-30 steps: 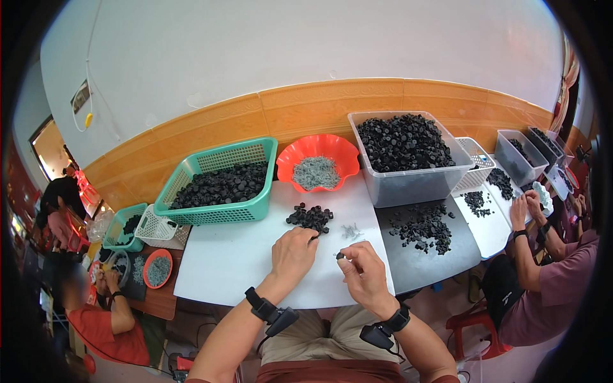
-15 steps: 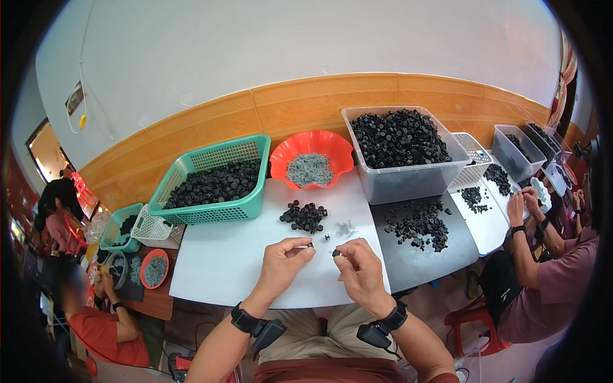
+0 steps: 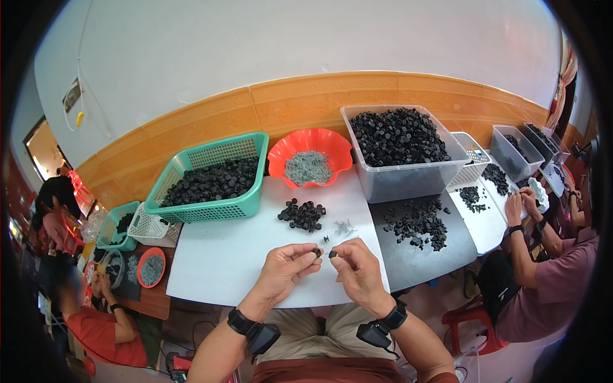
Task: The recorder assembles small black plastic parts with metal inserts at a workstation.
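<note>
Both of my hands are raised over the near part of the white board point(image 3: 217, 255), fingertips a short gap apart. Between thumb and forefinger, my left hand point(image 3: 285, 271) pinches a small black round part point(image 3: 316, 253). My right hand point(image 3: 361, 271) pinches another small black part point(image 3: 332, 255), partly covered by the fingers. Just beyond them a single black piece point(image 3: 326, 239) stands on the board. Farther off lie a pile of black caps point(image 3: 302, 216) and a few thin grey metal pins point(image 3: 345, 227).
A green basket point(image 3: 239, 209) of black caps, a red bowl point(image 3: 338, 150) of grey pins and a clear bin point(image 3: 408, 182) of black parts line the back. Black pieces point(image 3: 418, 226) cover part of a dark board at right. People work on both sides.
My left hand has moved slightly right and down, bringing its part closer to the right hand's. The right hand has hardly moved, and the view has shifted a little.
</note>
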The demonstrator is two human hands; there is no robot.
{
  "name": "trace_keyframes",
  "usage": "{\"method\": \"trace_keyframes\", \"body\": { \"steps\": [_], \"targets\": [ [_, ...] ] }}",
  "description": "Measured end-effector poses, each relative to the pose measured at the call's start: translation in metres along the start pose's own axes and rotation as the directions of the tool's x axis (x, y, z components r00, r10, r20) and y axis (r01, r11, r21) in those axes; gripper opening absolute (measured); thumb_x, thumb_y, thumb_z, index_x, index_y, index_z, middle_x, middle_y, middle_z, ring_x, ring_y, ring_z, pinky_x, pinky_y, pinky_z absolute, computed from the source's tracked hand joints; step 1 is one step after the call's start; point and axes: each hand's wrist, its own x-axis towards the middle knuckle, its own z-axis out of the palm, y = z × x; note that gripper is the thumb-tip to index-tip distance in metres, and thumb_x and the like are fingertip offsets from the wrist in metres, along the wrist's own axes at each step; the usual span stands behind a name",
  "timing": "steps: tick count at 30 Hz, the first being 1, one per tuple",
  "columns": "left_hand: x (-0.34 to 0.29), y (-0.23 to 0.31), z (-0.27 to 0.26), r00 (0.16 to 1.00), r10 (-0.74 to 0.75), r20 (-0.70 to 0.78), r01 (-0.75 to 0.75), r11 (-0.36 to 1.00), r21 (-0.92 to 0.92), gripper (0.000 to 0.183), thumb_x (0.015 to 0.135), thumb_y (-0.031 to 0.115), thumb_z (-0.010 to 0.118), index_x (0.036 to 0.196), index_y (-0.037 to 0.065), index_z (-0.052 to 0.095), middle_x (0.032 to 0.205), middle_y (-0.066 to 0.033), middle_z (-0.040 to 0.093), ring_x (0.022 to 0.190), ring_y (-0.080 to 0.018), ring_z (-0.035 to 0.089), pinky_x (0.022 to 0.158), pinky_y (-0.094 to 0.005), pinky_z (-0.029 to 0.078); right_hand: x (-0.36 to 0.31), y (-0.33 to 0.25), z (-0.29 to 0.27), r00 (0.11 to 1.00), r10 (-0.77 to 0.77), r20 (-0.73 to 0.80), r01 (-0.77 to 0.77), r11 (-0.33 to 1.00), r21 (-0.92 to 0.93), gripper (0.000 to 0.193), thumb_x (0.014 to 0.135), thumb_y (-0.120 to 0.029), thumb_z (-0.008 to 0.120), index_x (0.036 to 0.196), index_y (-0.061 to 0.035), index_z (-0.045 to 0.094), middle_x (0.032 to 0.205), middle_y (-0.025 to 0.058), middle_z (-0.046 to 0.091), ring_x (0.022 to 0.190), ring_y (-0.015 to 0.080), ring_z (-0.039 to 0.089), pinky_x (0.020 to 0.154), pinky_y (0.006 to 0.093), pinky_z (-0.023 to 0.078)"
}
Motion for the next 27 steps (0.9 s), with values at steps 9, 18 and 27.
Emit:
{"method": "trace_keyframes", "body": {
  "steps": [9,18,27],
  "targets": [
    [-0.0003,-0.0067,-0.0055,0.996,-0.059,0.066,0.069,0.985,-0.156,0.032,0.100,0.009,0.064,0.128,-0.005,0.062,0.113,-0.0120,0.071,0.097,-0.0171,0.070,0.090,-0.0311,0.060,0.0001,-0.0043,0.0003,0.999,0.035,0.016,-0.035,0.999,-0.016,0.012,0.093,0.000,0.069,0.104,0.0011,0.063,0.096,0.0076,0.059,0.066,0.0120,0.056,0.057,0.0262,0.046],
    [-0.0003,-0.0076,-0.0053,0.990,-0.069,0.121,0.088,0.984,-0.157,0.031,0.101,0.011,0.063,0.128,-0.004,0.063,0.110,-0.0106,0.071,0.095,-0.0153,0.070,0.089,-0.0310,0.061,-0.0002,-0.0010,0.0012,0.999,-0.028,0.028,0.030,0.997,-0.064,0.016,0.090,0.002,0.071,0.104,0.0013,0.065,0.097,0.0101,0.062,0.067,0.0164,0.060,0.059,0.0279,0.049],
    [-0.0013,-0.0081,-0.0015,0.991,-0.059,0.122,0.075,0.988,-0.135,0.031,0.100,0.011,0.064,0.127,-0.004,0.063,0.110,-0.0104,0.071,0.095,-0.0144,0.069,0.089,-0.0312,0.060,0.0026,-0.0049,-0.0001,0.991,-0.118,0.056,0.125,0.980,-0.156,0.017,0.089,0.001,0.072,0.105,0.0005,0.066,0.097,0.0114,0.064,0.069,0.0190,0.064,0.060,0.0299,0.051]
  ]
}}
